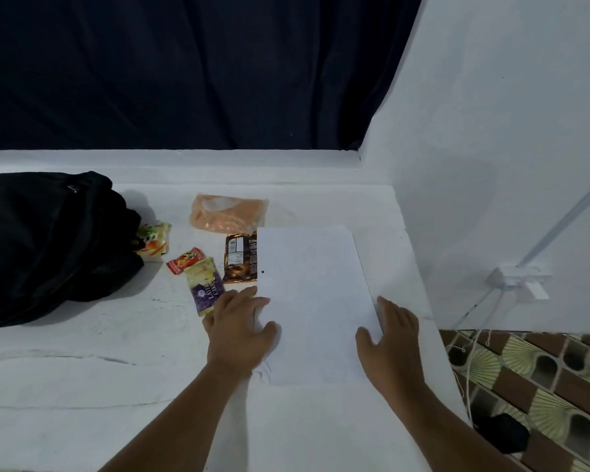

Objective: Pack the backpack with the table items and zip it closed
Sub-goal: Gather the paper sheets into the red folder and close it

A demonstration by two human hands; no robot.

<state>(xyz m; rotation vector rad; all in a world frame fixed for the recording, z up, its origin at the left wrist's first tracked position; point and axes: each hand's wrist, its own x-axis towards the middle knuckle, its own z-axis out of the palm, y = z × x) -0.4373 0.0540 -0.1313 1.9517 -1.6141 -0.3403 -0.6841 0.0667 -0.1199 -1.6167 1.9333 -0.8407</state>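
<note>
1. The left hand (239, 330) lies flat on the left edge of the white paper stack (315, 301), fingers a little apart and not clamped on it; the thumb rests on the sheet.
2. The right hand (390, 338) presses on the right edge of the same stack, fingers spread, thumb on the paper.
3. Just beyond the left fingertips lies a purple and yellow cake packet (205, 284), touching a small red packet (185, 260).
4. Beside the stack, further from the fingers, a brown wrapper (239, 258) is partly under the paper, and an orange bag (227, 212) lies behind it.
5. Far left of the left hand, the black backpack (48, 243) lies on the white table (116, 369), with a green and white packet (154, 241) touching it.
</note>
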